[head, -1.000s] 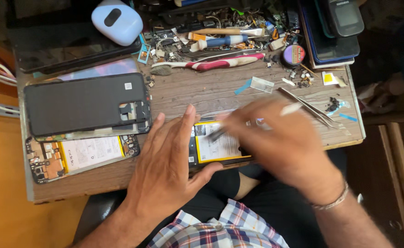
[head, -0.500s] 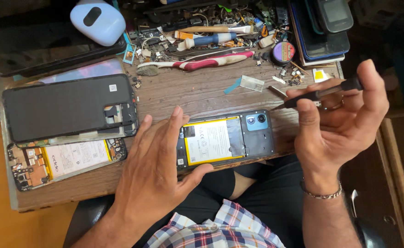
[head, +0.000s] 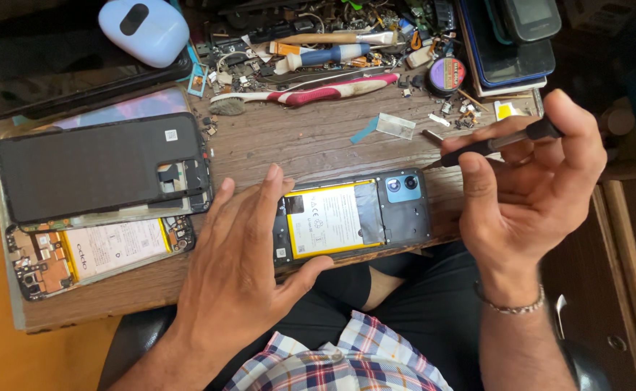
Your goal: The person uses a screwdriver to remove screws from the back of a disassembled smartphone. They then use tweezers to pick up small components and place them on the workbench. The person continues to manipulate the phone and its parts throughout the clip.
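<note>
On the left side of the wooden desk (head: pixel 303 137) lies a dark phone back cover (head: pixel 101 168), flat, with a hole where the camera goes. Just below it, close to the front edge, is a second opened phone (head: pixel 94 253) with its white and yellow battery and little parts showing. The cover sits partly over its top edge. At the back left corner rests a light blue earbud case (head: pixel 144 29) on a dark flat thing.

Near the middle of the front edge, the left hand (head: pixel 238 275) lies flat with its fingers spread out and open. It grips nothing. Its fingers press down on the left end of an opened phone (head: pixel 354 217), and the thumb reaches under the phone's front side. This phone lies flat at the front edge of the desk. Its yellow-edged battery shows, and its blue camera block is at its right end.

Along the back edge is a pile of tools and tiny bits. A red and white toothbrush (head: pixel 311 90) lies there, with a blue and white handled tool (head: pixel 325 56) just behind it. A small round tin (head: pixel 446 74) sits to the right of them.

Over the right end of the desk, the right hand (head: pixel 528 195) is lifted up, palm facing the person, fingers curled. It holds a thin dark screwdriver (head: pixel 502 143) between thumb and fingertips. The tip points left, above the phone's right end but not touching it.
</note>
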